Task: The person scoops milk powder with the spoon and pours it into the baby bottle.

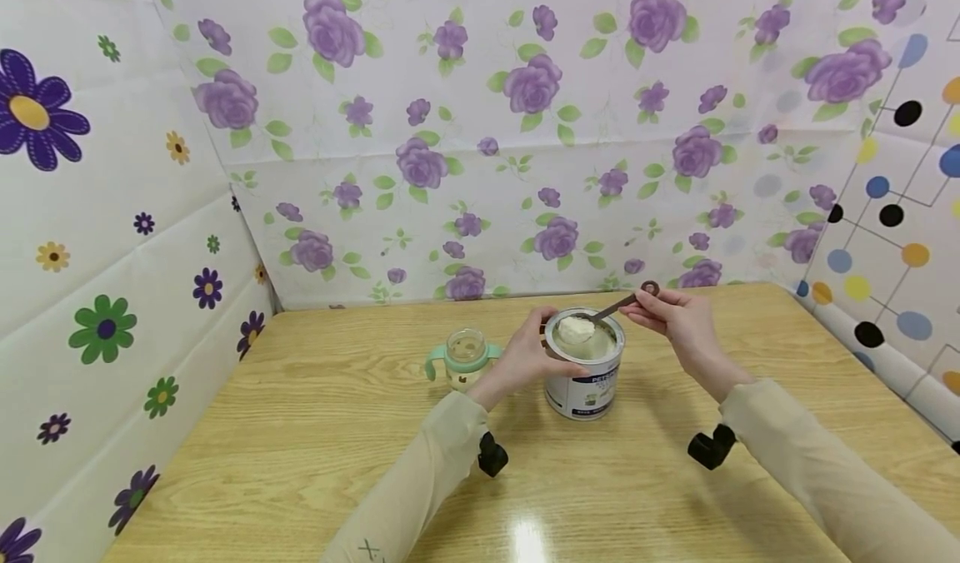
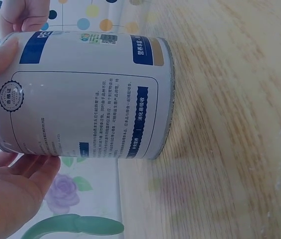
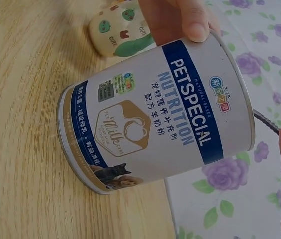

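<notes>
My left hand (image 1: 525,355) grips the upper side of a white and blue can of pet milk powder (image 1: 585,392), thumb on the near side and fingers on the far side. The can stands upright and uncovered on the table. Above its mouth, my right hand (image 1: 688,328) pinches the dark brown handle of a spoon (image 1: 617,306). Its bowl is heaped with pale powder (image 1: 576,330); more pale powder shows inside the can. In the right wrist view the can's printed front (image 3: 155,114) faces the camera, and only a short piece of the spoon handle (image 3: 265,119) appears.
Left of the can stands a small clear-necked cup (image 1: 465,346) with green handles, close behind my left forearm. All this is on a wood-grain table (image 1: 337,430). Flowered sheets (image 1: 480,155) hang along the back and left; a dotted one (image 1: 900,213) is on the right.
</notes>
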`<state>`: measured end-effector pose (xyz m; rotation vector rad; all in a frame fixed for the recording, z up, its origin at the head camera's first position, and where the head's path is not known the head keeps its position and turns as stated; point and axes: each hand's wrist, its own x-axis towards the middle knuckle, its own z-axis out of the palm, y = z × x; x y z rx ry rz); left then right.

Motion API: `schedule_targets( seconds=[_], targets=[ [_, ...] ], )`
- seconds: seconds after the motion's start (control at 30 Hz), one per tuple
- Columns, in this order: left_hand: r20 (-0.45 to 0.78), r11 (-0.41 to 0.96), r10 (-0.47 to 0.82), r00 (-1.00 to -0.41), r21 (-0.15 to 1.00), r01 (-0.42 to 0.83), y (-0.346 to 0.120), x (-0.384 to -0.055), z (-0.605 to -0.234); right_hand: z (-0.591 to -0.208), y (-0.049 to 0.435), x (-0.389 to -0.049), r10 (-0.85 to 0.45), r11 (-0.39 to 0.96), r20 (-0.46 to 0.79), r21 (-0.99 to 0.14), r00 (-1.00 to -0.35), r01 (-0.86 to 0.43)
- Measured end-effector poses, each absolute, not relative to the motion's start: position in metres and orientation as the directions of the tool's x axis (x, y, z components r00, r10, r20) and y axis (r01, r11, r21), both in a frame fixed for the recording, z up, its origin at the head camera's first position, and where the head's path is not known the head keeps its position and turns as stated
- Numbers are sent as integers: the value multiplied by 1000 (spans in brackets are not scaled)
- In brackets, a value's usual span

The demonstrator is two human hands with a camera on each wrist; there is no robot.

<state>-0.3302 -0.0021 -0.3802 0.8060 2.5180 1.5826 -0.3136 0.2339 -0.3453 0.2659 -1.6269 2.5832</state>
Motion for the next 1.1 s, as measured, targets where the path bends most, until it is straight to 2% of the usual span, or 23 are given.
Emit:
schedule_targets(
  seconds=[0.37,1.1],
  targets=[
    [220,340,462,-859,851,400,-2,-330,-381,-350,236,-313,-20,-368,239,-904,-971,-215],
    [226,325,456,-861,858,398,-2,-332,-382,-349,232,-313,-17,-356,266,-902,-964,-242]
  ],
)
